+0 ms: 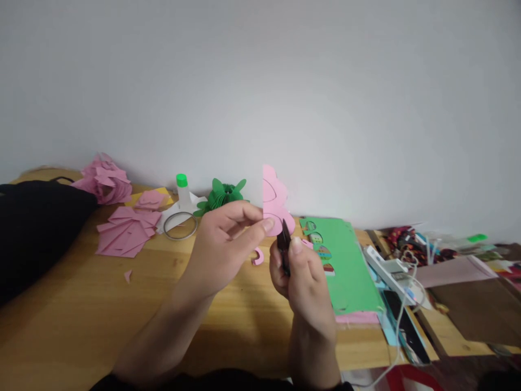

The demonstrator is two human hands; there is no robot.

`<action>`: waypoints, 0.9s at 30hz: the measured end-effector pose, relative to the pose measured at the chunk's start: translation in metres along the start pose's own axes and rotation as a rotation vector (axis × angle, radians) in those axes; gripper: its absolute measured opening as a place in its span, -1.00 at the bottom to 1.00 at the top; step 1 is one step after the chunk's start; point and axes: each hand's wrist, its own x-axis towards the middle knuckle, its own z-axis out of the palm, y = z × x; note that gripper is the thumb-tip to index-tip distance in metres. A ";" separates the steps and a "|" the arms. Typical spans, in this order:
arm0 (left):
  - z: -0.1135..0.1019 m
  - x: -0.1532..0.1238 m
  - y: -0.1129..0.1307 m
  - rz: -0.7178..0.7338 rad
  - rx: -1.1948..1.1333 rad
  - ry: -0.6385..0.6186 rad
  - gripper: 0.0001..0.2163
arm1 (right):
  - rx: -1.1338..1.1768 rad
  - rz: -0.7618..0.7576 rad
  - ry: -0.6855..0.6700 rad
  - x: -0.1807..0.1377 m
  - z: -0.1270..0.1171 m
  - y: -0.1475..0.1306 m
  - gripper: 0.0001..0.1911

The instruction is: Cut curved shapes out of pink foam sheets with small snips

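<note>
My left hand [228,239] pinches the lower left edge of a pink paper cutout [274,195] between thumb and fingers. The cutout has a straight left side, a scalloped right side and dark curved lines drawn on it. In my right hand [303,271] is a pair of small black scissors [284,241], pointing up, with the tip at the paper's lower right lobe. Most of the handle is hidden in my fingers. A curled pink paper scrap [258,256] lies on the table below.
Folded pink paper pieces [128,231], a glue stick [183,193], a metallic ring [179,226] and a green paper figure [223,194] stand behind and left. Right are a green sheet [354,266], a power strip [391,277] and a phone [405,326]. Black fabric [40,228] covers the left side.
</note>
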 end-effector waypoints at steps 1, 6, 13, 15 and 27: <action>0.000 0.000 0.000 -0.001 -0.004 -0.002 -0.89 | 0.003 0.005 -0.007 0.000 0.000 0.000 -0.55; 0.000 0.000 -0.001 -0.010 -0.014 0.002 -0.90 | 0.003 0.011 -0.014 0.000 0.000 -0.002 -0.55; 0.000 0.000 -0.003 0.012 -0.035 0.007 -0.90 | -0.007 0.010 -0.013 -0.001 0.001 -0.004 -0.55; 0.000 0.000 -0.003 0.015 -0.027 0.003 -0.90 | -0.004 0.013 -0.008 -0.001 0.001 -0.004 -0.55; 0.000 0.001 -0.001 0.030 0.001 -0.023 -0.89 | 0.005 0.003 -0.016 -0.001 0.000 -0.002 -0.54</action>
